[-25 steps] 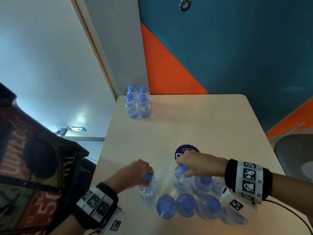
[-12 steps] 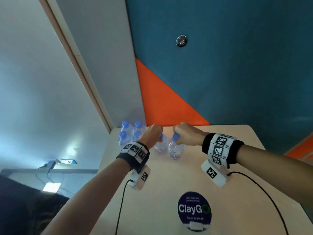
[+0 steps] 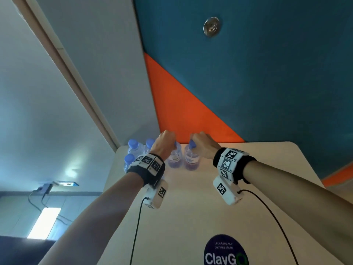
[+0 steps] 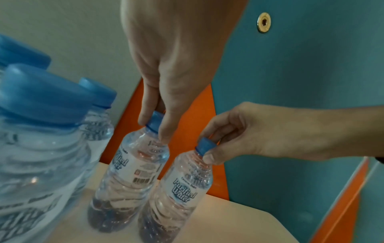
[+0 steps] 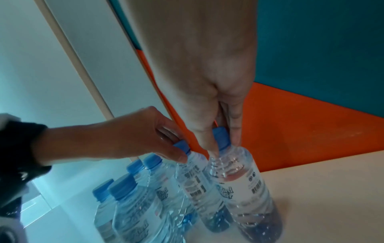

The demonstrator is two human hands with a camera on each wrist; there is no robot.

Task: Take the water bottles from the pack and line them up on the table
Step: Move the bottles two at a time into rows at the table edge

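Two clear water bottles with blue caps stand side by side at the table's far edge, their bases on the top. My left hand [image 3: 165,140] [image 4: 154,128] pinches the cap of the left bottle [image 3: 174,159] [image 4: 133,172]. With thumb and fingers my right hand [image 3: 198,142] [image 5: 222,143] pinches the cap of the right bottle [image 3: 191,161] [image 5: 245,189]. Just left of them, several more bottles [image 3: 132,150] [image 5: 133,205] are grouped at the far left corner. The pack is out of view.
The beige table [image 3: 248,188] ends at an orange and teal wall [image 3: 181,111] right behind the bottles. A round ClayGo sticker [image 3: 225,251] lies near me. Wrist-camera cables [image 3: 137,226] trail over the table top.
Both hands have carried their bottles from the pack near me to the far edge, beside the grouped bottles. Over the last half second they have barely moved.
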